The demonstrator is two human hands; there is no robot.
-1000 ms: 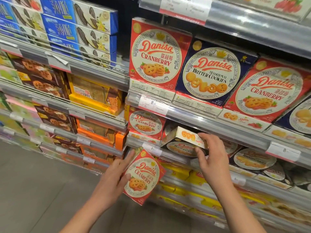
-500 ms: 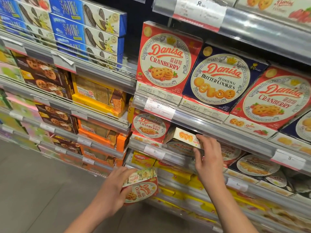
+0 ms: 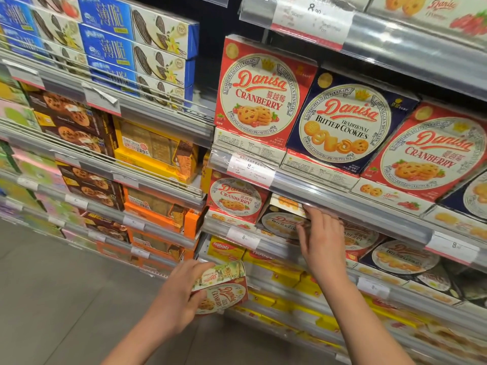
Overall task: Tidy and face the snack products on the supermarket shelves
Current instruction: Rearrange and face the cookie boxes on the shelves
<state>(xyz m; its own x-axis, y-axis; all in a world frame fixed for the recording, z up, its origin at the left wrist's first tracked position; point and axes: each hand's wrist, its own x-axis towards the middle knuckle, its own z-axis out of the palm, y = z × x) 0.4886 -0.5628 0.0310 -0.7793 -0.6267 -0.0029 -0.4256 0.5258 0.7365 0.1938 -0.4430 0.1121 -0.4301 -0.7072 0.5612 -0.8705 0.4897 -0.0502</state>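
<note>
My left hand (image 3: 178, 293) grips a small red Danisa Cranberry box (image 3: 222, 289), tilted with its top face toward me, held off the shelf in front of the yellow boxes. My right hand (image 3: 320, 242) reaches into the middle shelf and holds the right edge of a tilted dark Danisa butter cookie box (image 3: 280, 219). That box leans askew next to an upright small Cranberry box (image 3: 234, 200). On the shelf above stand large Danisa boxes: a Cranberry (image 3: 259, 97), a Butter Cookies (image 3: 342, 125) and another Cranberry (image 3: 432, 154).
A clear price rail (image 3: 342, 196) overhangs my right hand. More small Danisa boxes (image 3: 400, 256) lie slanted to the right. Yellow wafer boxes (image 3: 274, 272) fill the shelf below. The left bay holds blue sandwich-biscuit boxes (image 3: 137, 48), brown cookie boxes (image 3: 71, 122) and orange boxes (image 3: 158, 206). Grey floor lies at lower left.
My left hand has lowered the small Cranberry box and tipped it from face-on to top-up. My right hand has stayed at the tilted butter cookie box, sliding slightly deeper under the rail.
</note>
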